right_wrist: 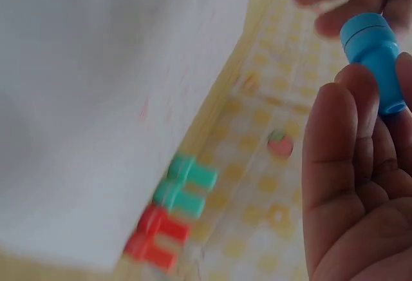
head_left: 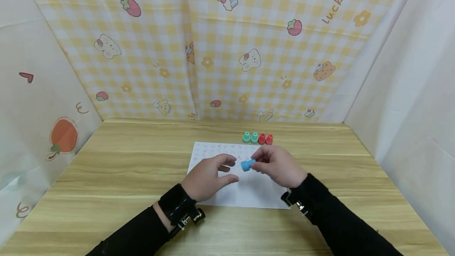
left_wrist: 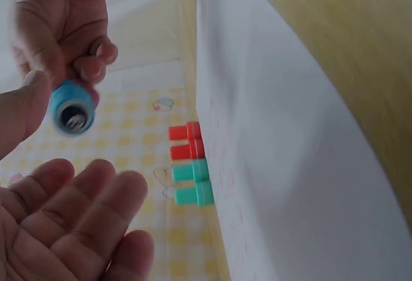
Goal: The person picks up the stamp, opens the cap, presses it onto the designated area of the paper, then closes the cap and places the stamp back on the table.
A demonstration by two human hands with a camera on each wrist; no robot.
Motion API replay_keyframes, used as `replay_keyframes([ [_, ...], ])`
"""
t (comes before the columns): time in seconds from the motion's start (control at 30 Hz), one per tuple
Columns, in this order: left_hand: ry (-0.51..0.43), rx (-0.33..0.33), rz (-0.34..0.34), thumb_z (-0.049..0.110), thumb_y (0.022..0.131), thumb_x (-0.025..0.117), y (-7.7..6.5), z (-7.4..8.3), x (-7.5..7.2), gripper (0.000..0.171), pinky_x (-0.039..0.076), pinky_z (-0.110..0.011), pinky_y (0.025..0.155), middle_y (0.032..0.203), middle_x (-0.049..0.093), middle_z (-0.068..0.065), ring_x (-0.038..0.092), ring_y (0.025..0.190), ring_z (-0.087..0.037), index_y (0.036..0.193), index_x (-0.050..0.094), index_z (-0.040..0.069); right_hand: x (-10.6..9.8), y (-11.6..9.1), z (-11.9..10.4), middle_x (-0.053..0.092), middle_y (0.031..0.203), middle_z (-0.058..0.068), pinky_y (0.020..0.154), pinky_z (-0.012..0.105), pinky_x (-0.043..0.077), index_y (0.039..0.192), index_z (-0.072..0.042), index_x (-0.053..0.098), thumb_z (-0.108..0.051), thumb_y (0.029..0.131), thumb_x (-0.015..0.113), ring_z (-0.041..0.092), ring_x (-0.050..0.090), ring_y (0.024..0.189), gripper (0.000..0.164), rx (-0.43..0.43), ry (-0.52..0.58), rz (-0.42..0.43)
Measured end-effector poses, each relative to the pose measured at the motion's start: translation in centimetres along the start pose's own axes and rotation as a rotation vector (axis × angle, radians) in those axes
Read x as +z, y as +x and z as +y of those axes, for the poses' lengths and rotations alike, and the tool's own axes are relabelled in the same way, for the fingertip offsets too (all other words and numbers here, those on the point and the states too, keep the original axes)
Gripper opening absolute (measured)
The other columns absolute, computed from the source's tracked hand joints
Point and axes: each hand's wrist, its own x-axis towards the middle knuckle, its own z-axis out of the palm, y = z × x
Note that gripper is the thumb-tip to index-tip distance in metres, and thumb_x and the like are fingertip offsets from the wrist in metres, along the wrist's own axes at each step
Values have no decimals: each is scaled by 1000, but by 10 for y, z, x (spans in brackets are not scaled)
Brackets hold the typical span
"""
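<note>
Above the white sheet of paper (head_left: 249,192), my right hand (head_left: 282,166) pinches a small blue toy stamp (head_left: 247,164) between thumb and fingers. The stamp is tilted, its wide end facing left; a dark round face with a pale pattern shows on that end in the left wrist view. My left hand (head_left: 209,177) is held just left of the stamp, thumb and fingers spread apart and holding nothing. Rows of small faint printed marks cover the far part of the paper.
Two green stamps (head_left: 247,137) and two red stamps (head_left: 262,139) stand in a row just behind the paper's far edge. The wooden table (head_left: 135,161) meets a yellow checked curtain (head_left: 220,78) at the back, with white cloth (head_left: 401,98) on both sides.
</note>
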Motion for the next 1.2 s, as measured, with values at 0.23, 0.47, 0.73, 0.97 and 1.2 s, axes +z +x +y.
replay_keyframes([
  [0.23, 161, -54, 42, 35, 98, 76, 0, -14, -16, 52, 49, -48, 114, 144, 67, -3, 62, 137, -24, 143, 63, 13, -45, 9, 24, 73, 100, 7, 76, 31, 50, 109, -9, 72, -17, 101, 71, 20, 62, 87, 12, 123, -311, 116],
  [0.47, 321, -66, 50, 38, 100, 74, 3, -31, -30, 56, 45, -50, 118, 149, 63, -10, 57, 143, -31, 145, 61, 8, -75, 29, 49, 72, 114, 17, 81, 37, 52, 122, -1, 67, -15, 103, 65, 27, 65, 96, 24, 158, -457, 121],
  [0.73, 415, -81, 60, 40, 100, 73, 5, -44, -37, 60, 36, -58, 123, 157, 53, -20, 42, 152, -42, 148, 58, 7, -82, 54, 65, 71, 110, 16, 84, 39, 52, 120, 0, 68, -13, 103, 65, 27, 63, 91, 21, 209, -540, 125],
  [0.97, 436, -119, 52, 41, 99, 73, 6, -50, -40, 64, 31, -61, 125, 160, 48, -23, 36, 154, -48, 151, 55, 7, -79, 69, 73, 73, 112, 17, 94, 48, 53, 120, 0, 70, -11, 101, 65, 31, 65, 99, 23, 182, -605, 105],
  [1.2, 452, -142, 39, 44, 99, 72, 7, -52, -42, 68, 30, -61, 126, 161, 46, -24, 35, 154, -49, 153, 53, 7, -79, 79, 83, 73, 111, 17, 93, 46, 54, 119, -1, 71, -8, 100, 64, 31, 65, 100, 22, 185, -604, 110],
])
